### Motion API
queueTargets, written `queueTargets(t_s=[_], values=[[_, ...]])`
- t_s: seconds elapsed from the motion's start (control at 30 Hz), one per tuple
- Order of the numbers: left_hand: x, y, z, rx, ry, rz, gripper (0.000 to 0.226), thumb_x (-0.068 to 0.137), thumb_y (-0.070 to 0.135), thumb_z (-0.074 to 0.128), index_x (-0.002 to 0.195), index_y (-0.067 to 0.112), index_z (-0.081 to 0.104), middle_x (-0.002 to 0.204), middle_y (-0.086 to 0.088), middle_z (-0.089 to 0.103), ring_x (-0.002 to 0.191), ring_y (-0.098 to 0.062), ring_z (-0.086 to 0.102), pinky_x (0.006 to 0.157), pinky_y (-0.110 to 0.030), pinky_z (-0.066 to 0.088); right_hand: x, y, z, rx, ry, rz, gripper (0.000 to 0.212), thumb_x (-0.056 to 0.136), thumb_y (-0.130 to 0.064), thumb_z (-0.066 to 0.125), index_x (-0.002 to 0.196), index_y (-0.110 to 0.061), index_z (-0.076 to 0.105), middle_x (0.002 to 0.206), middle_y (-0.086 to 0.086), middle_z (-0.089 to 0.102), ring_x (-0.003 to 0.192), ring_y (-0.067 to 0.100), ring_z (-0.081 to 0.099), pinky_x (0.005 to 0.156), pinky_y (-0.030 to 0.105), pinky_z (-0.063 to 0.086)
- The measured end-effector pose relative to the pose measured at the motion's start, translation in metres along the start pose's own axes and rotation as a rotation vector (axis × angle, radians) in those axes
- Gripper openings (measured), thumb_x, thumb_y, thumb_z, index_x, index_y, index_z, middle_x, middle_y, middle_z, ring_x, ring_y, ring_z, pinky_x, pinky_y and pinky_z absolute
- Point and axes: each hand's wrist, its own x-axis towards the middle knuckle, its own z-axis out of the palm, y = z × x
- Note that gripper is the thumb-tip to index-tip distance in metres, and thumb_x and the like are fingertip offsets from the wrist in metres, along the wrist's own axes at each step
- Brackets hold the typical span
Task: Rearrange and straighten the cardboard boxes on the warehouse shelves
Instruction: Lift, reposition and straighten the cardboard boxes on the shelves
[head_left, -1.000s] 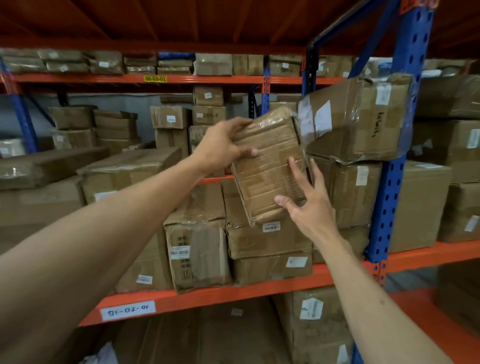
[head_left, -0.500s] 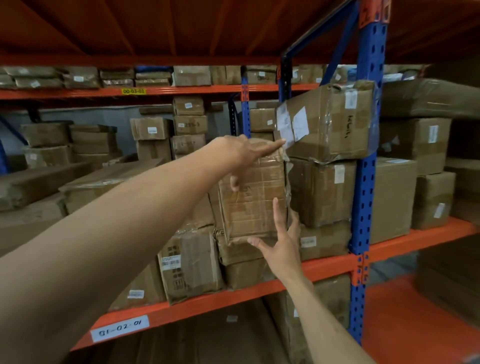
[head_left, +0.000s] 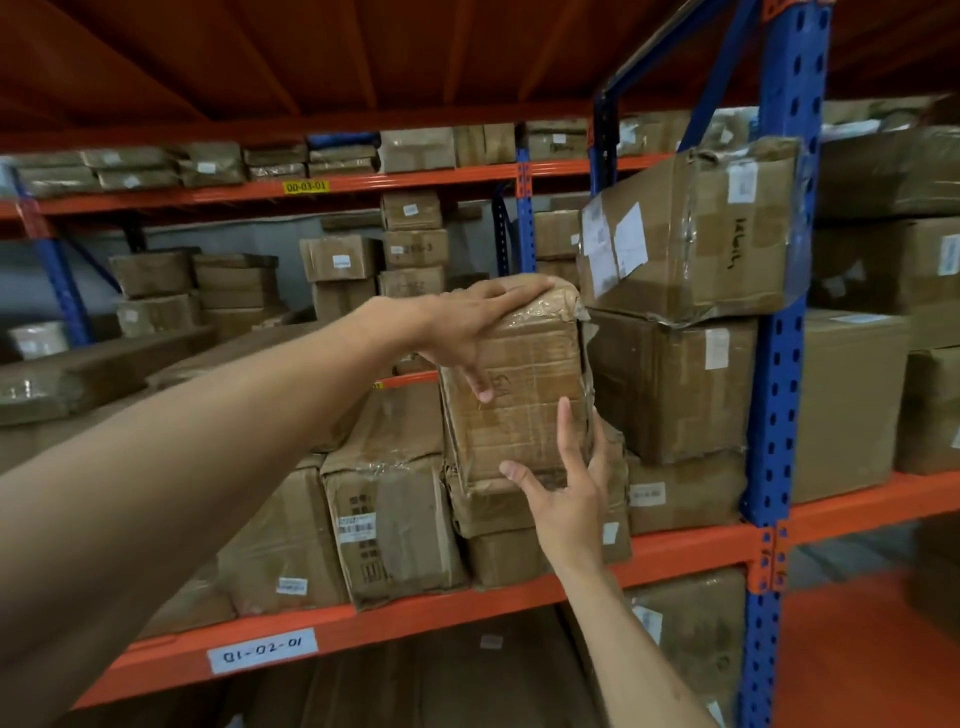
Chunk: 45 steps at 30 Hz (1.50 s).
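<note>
A small taped cardboard box stands nearly upright on top of a stack of flatter boxes on the middle shelf. My left hand grips its top left corner, fingers lying over the top and thumb on the front face. My right hand rests against its lower right front edge with fingers spread. A large dented box sits right of it, atop two more boxes.
The orange shelf beam carries a label "Q1-02-01". A blue upright post stands at the right. Taller boxes fill the shelf to the left. More boxes sit on the far rack and the upper shelf.
The small box went from tilted and held in the air to upright on the stack beside the large boxes. My left hand moved onto its top; my right hand slid down to its lower edge.
</note>
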Motion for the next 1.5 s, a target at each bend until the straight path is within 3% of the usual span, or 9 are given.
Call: queueTargets(t_s=[0.17,0.33,0.6,0.8,0.93,1.0,1.1,1.27,1.5], values=[[-0.014,-0.020,0.010,-0.077,0.171,-0.056,0.140,0.070,0.052,0.088,0.144,0.060,-0.030,0.160,-0.012,0.028,0.141,-0.034,0.038,0.111,-0.059,0.037,0.043,-0.012,-0.013,-0.103,-0.135,-0.173,0.105,0.081,-0.023,0.087,0.161,-0.033,0.021,0.168,0.015,0.020,0.154,0.027,0.018,0.117,0.031,0.036],[-0.057,-0.051,0.047,-0.339,0.315,-0.212,0.131,0.075,0.058,0.082,0.143,0.063,-0.030,0.153,-0.025,0.034,0.130,-0.045,0.047,0.109,-0.060,0.039,0.126,-0.045,-0.031,-0.392,-0.598,-0.339,0.097,0.087,-0.025,0.083,0.157,-0.056,0.023,0.170,-0.003,0.009,0.152,0.022,0.011,0.119,0.049,0.028],[-0.120,-0.079,0.148,-0.565,0.328,-0.452,0.128,0.085,0.050,0.077,0.140,0.060,-0.037,0.166,-0.026,0.011,0.143,-0.043,0.036,0.118,-0.058,0.030,0.139,-0.078,0.053,-0.801,-0.902,-0.674,0.104,0.088,-0.028,0.079,0.154,-0.068,0.009,0.169,-0.009,0.002,0.151,0.027,0.002,0.108,0.058,0.042],[-0.110,-0.086,0.160,-0.457,0.401,-0.582,0.123,0.069,0.057,0.087,0.150,0.056,-0.006,0.153,-0.022,0.032,0.128,-0.046,0.050,0.104,-0.062,0.046,0.139,-0.050,0.062,-0.698,-0.846,-0.583,0.126,0.084,-0.025,0.085,0.146,-0.074,-0.012,0.167,-0.019,-0.013,0.154,0.024,0.006,0.104,0.060,0.049],[-0.085,-0.099,0.148,0.018,0.432,-0.495,0.131,0.056,0.074,0.083,0.154,0.024,0.014,0.165,-0.017,-0.007,0.153,-0.044,-0.001,0.122,-0.063,0.011,0.136,-0.036,0.073,-0.663,-0.716,-0.371,0.136,0.077,-0.023,0.091,0.153,-0.065,-0.013,0.160,-0.015,-0.042,0.156,0.029,-0.013,0.112,0.067,0.039],[-0.081,-0.106,0.148,0.059,0.417,-0.440,0.132,0.056,0.075,0.082,0.154,0.013,0.019,0.165,-0.014,0.010,0.154,-0.036,-0.001,0.124,-0.058,0.000,0.142,-0.038,0.081,-0.663,-0.776,-0.299,0.126,0.079,-0.021,0.090,0.153,-0.068,-0.001,0.164,-0.013,-0.033,0.155,0.033,-0.020,0.114,0.069,0.030],[-0.080,-0.118,0.152,0.094,0.430,-0.432,0.126,0.058,0.077,0.079,0.152,0.012,0.025,0.154,-0.008,0.033,0.149,-0.030,0.020,0.124,-0.058,0.000,0.155,-0.035,0.089,-0.606,-0.863,-0.294,0.117,0.079,-0.019,0.089,0.147,-0.071,0.008,0.167,-0.012,-0.005,0.154,0.040,0.004,0.118,0.065,0.028],[-0.070,-0.140,0.149,0.046,0.341,-0.481,0.120,0.061,0.078,0.076,0.154,0.026,0.022,0.153,-0.003,0.032,0.147,-0.036,0.022,0.113,-0.079,0.003,0.170,-0.025,0.103,-0.603,-0.880,-0.299,0.114,0.078,-0.019,0.089,0.149,-0.067,0.015,0.164,-0.008,0.009,0.147,0.041,0.020,0.119,0.057,0.029],[-0.055,-0.162,0.151,0.039,0.250,-0.487,0.116,0.066,0.075,0.076,0.154,0.034,0.014,0.156,-0.003,0.026,0.144,-0.040,0.025,0.111,-0.077,0.017,0.182,-0.013,0.120,-0.627,-0.877,-0.256,0.112,0.075,-0.019,0.091,0.152,-0.062,0.021,0.162,-0.008,0.011,0.144,0.041,0.024,0.117,0.055,0.030]])
